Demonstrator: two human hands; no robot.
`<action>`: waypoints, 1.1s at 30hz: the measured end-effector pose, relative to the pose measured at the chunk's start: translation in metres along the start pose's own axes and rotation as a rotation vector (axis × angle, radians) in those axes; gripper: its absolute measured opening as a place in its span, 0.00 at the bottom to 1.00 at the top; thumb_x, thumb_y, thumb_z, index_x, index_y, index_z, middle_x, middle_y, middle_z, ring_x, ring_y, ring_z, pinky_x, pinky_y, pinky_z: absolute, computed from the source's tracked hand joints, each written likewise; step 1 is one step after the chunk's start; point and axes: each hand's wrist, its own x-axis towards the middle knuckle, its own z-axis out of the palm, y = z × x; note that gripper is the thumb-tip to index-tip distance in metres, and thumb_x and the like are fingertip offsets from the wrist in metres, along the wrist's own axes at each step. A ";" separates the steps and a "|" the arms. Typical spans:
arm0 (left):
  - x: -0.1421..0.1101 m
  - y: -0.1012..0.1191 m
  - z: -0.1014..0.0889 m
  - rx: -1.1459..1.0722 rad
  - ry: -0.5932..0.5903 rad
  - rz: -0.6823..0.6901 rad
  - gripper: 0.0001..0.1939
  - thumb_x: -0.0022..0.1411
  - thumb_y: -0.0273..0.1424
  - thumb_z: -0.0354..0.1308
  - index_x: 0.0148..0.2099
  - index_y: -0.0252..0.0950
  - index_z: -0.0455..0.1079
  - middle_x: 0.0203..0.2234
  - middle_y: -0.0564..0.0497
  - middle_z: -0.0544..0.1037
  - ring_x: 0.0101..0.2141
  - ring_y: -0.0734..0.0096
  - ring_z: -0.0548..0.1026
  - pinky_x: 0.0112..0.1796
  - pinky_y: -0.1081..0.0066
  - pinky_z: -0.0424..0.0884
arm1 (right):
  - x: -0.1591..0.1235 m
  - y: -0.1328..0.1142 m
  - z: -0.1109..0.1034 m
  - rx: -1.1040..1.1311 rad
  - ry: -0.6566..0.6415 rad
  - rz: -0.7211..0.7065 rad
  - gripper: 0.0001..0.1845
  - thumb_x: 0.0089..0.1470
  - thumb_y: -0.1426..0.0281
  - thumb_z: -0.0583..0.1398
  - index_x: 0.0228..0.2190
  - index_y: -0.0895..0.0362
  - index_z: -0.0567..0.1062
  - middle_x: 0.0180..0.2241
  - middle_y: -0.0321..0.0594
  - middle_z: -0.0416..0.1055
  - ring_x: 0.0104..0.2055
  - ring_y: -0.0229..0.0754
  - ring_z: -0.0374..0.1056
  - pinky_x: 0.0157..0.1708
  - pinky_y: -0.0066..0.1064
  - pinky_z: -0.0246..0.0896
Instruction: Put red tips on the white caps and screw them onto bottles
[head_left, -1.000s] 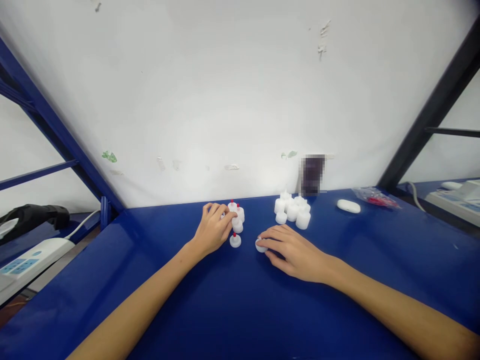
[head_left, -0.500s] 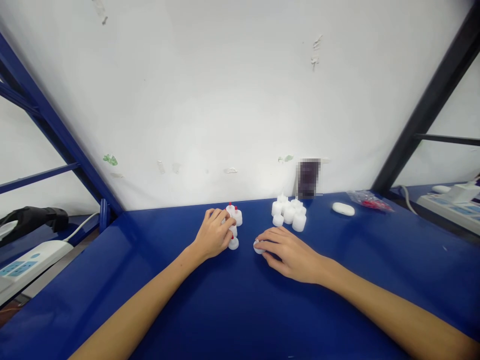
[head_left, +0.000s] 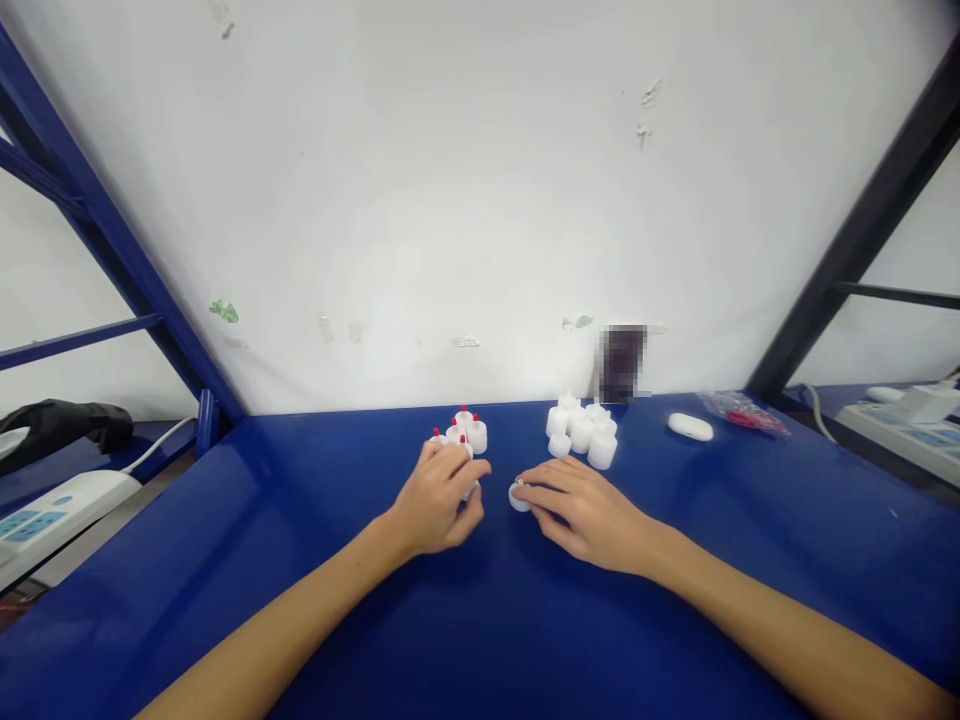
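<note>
the right hand (head_left: 589,512) lightly grasps a small white cap (head_left: 518,502) just below centre frame, seemingly steadying it, while the left hand (head_left: 439,500) curls by red-tipped caps (head_left: 478,438), grip unclear, where any pinch calls for care

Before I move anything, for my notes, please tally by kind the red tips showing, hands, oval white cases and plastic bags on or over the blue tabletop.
Red tips: 5
Hands: 2 (left hand, right hand)
Oval white case: 1
Plastic bag: 1
Total: 9
More tips may be hidden.
</note>
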 end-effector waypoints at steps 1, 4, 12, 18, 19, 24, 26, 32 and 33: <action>0.001 0.012 0.001 -0.068 -0.034 -0.010 0.11 0.62 0.24 0.49 0.46 0.35 0.66 0.32 0.47 0.72 0.32 0.64 0.68 0.38 0.62 0.62 | -0.001 0.001 0.000 -0.026 0.058 -0.008 0.16 0.61 0.75 0.54 0.47 0.56 0.76 0.45 0.47 0.77 0.45 0.46 0.73 0.44 0.41 0.68; 0.002 0.041 0.005 -0.321 -0.222 -0.103 0.08 0.61 0.27 0.51 0.44 0.37 0.62 0.27 0.52 0.70 0.28 0.67 0.65 0.35 0.64 0.62 | -0.003 0.003 -0.004 -0.043 0.268 0.004 0.15 0.59 0.76 0.54 0.43 0.55 0.77 0.42 0.46 0.78 0.40 0.45 0.74 0.39 0.39 0.69; 0.000 0.037 0.010 -0.896 -0.433 -0.487 0.20 0.70 0.42 0.50 0.58 0.37 0.56 0.29 0.55 0.65 0.27 0.72 0.61 0.29 0.71 0.60 | 0.000 -0.008 -0.006 0.163 0.151 -0.099 0.21 0.56 0.79 0.56 0.49 0.53 0.75 0.47 0.43 0.78 0.42 0.42 0.75 0.41 0.34 0.71; 0.004 0.037 0.009 -0.909 -0.428 -0.522 0.14 0.73 0.42 0.48 0.45 0.36 0.63 0.27 0.57 0.63 0.26 0.75 0.60 0.29 0.71 0.57 | 0.000 -0.008 -0.007 0.142 0.073 -0.105 0.24 0.57 0.79 0.55 0.53 0.52 0.73 0.47 0.41 0.78 0.40 0.42 0.75 0.40 0.35 0.69; 0.004 0.038 0.009 -0.903 -0.430 -0.523 0.14 0.73 0.42 0.47 0.44 0.36 0.63 0.26 0.57 0.63 0.26 0.75 0.60 0.28 0.71 0.56 | -0.001 -0.007 -0.010 0.174 0.060 -0.079 0.26 0.57 0.78 0.55 0.56 0.51 0.71 0.46 0.40 0.79 0.38 0.40 0.75 0.39 0.34 0.68; 0.005 0.041 0.007 -0.877 -0.482 -0.533 0.14 0.74 0.42 0.45 0.40 0.37 0.60 0.23 0.59 0.62 0.24 0.76 0.59 0.28 0.71 0.55 | -0.002 0.000 -0.032 0.173 -0.140 0.142 0.31 0.54 0.71 0.58 0.60 0.54 0.66 0.31 0.35 0.77 0.25 0.37 0.68 0.31 0.31 0.62; 0.006 0.040 0.006 -0.887 -0.480 -0.533 0.15 0.74 0.42 0.44 0.39 0.37 0.59 0.24 0.58 0.62 0.25 0.76 0.58 0.29 0.71 0.56 | -0.002 0.008 -0.039 0.014 -0.279 0.230 0.23 0.53 0.70 0.58 0.52 0.54 0.73 0.28 0.36 0.76 0.27 0.40 0.70 0.31 0.32 0.59; 0.005 0.039 0.006 -0.892 -0.518 -0.540 0.15 0.73 0.42 0.45 0.39 0.37 0.59 0.23 0.59 0.59 0.24 0.76 0.56 0.27 0.72 0.54 | -0.006 0.031 -0.045 -0.184 -0.477 0.522 0.13 0.59 0.67 0.54 0.38 0.55 0.77 0.34 0.44 0.78 0.36 0.48 0.74 0.32 0.34 0.57; 0.005 0.039 0.005 -0.892 -0.533 -0.541 0.14 0.73 0.42 0.45 0.39 0.37 0.59 0.23 0.59 0.59 0.24 0.76 0.55 0.27 0.72 0.54 | -0.007 0.033 -0.045 -0.168 -0.494 0.526 0.13 0.60 0.67 0.54 0.38 0.55 0.77 0.34 0.43 0.78 0.36 0.49 0.74 0.32 0.34 0.57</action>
